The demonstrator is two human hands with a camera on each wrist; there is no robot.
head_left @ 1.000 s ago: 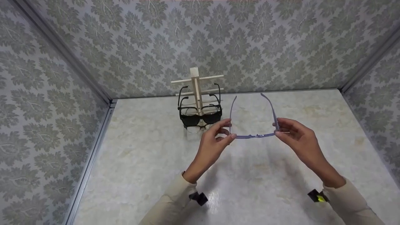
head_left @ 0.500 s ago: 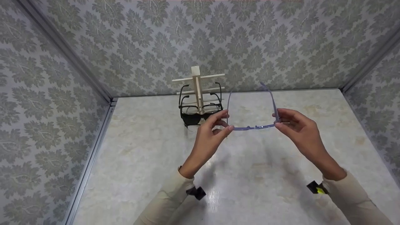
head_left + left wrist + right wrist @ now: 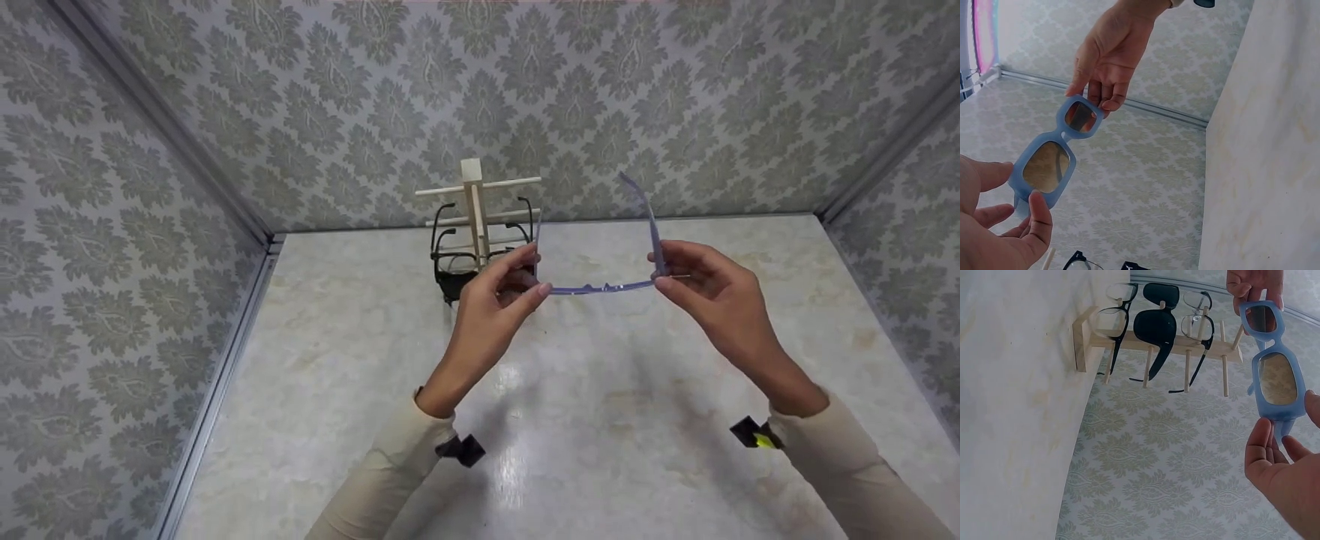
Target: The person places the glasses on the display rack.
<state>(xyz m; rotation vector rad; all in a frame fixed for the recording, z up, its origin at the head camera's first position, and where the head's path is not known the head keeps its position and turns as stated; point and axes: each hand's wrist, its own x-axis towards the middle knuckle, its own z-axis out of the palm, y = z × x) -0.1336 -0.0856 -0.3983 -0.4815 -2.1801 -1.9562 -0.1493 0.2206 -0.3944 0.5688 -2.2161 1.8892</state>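
Blue-framed sunglasses (image 3: 604, 288) with brownish lenses are held up above the table, their temples unfolded and pointing away toward the back wall. My left hand (image 3: 487, 307) pinches the frame's left end by the hinge. At the opposite end, my right hand (image 3: 716, 304) grips the hinge corner between thumb and fingers. The left wrist view shows the front of the sunglasses (image 3: 1047, 166) with both lenses. Left of them stands a wooden glasses rack (image 3: 472, 195), partly hidden by my left hand. In the right wrist view it carries black sunglasses (image 3: 1155, 326) between two pairs of clear-lensed glasses (image 3: 1196, 329).
The rack stands on a pale marbled table (image 3: 337, 390) near the back wall (image 3: 600, 97), which has patterned paper. Its top peg (image 3: 514, 182) bears no glasses. Side panels with metal edges (image 3: 217, 390) bound the table left and right.
Both hands have moved the blue sunglasses up toward the back wall and slightly left, closer to the rack. My left hand now covers more of the glasses on it.
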